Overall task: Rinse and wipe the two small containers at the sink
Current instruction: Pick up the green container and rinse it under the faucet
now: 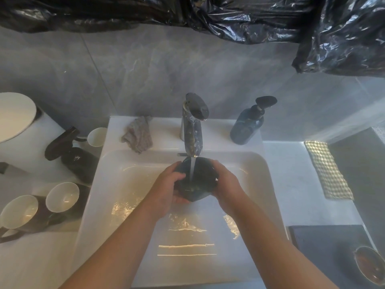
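Observation:
A small dark container [199, 180] is held over the white sink [108, 184], right under the chrome faucet [192, 130]. A thin stream of water [192, 167] runs from the spout into it. My left hand [166, 188] grips its left side and my right hand [227, 186] grips its right side. A crumpled grey cloth [138, 134] lies on the sink's back ledge, left of the faucet. A second small dark dish [368, 265] sits on a dark mat at the lower right.
A blue pump bottle [248, 126] stands right of the faucet. On the left counter are a dark spray bottle [70, 151], a white cup [96, 136] and two mugs [39, 205] lying on their sides. A checked cloth [327, 170] lies on the right. Black plastic [208, 15] hangs above.

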Motion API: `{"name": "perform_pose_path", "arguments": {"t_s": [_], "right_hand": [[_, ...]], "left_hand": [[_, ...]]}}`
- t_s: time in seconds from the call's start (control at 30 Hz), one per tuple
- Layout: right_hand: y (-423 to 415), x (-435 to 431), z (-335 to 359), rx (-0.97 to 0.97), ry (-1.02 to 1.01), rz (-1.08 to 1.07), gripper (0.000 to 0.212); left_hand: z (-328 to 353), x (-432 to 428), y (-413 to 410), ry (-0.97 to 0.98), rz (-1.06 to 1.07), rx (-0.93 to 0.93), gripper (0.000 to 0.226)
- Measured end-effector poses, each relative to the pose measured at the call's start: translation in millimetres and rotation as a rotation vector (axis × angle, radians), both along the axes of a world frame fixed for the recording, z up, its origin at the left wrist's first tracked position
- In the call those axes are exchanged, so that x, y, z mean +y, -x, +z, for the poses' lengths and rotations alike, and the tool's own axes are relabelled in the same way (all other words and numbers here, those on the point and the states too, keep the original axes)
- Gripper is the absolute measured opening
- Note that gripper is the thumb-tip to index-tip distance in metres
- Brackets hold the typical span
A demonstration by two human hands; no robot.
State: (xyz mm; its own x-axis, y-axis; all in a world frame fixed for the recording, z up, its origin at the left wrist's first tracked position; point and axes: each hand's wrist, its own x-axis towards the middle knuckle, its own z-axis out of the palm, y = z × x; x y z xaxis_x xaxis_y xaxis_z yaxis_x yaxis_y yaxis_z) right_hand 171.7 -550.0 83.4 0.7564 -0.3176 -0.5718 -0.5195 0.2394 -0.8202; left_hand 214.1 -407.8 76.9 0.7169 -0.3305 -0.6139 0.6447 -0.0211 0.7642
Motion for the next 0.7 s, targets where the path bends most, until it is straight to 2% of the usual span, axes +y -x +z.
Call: {"name": "perform_pose_path", "arguments": {"t_s": [0.07, 0.13, 0.23, 0.3, 0.4, 0.47, 0.6, 0.7], "right_hand": [[-1.7, -5.0, 18.8, -0.074, 0.271, 0.056, 0.029], [-2.0, -9.2, 50.7, -0.198, 0.622, 0.082, 0.033], [-17.1, -10.7, 97.1, -0.517, 0.921, 0.14, 0.041], [-34.4, -11.8, 111.7, -0.588, 1.006, 0.265, 0.05], [-64.2, -11.9, 120.7, -0.468, 1.084, 0.526, 0.05], [-79.3, -11.3, 116.9, -0.459, 1.078, 0.642, 0.049], [-91.1, -11.3, 100.8, -0.46, 1.067, 0.676, 0.025], [-92.0, -10.8, 98.5, -0.492, 1.083, 0.669, 0.023]], "left_hand": [[-0.2, 2.7, 1.5, 0.031, 0.013, -0.002, 0.037], [-2.2, 6.2, 1.8, 0.037, 0.036, -0.003, 0.035], [-5.3, 12.5, 2.0, 0.022, 0.047, -0.001, 0.027], [-7.5, 15.8, 1.9, 0.022, 0.045, 0.003, 0.022], [-8.5, 19.6, 2.5, 0.053, 0.047, 0.002, 0.022], [-7.6, 21.0, 3.2, 0.078, 0.039, -0.009, 0.023], [-6.8, 23.2, 2.9, 0.106, 0.018, -0.027, 0.025], [-7.6, 24.0, 3.1, 0.118, 0.019, -0.03, 0.025]]}}
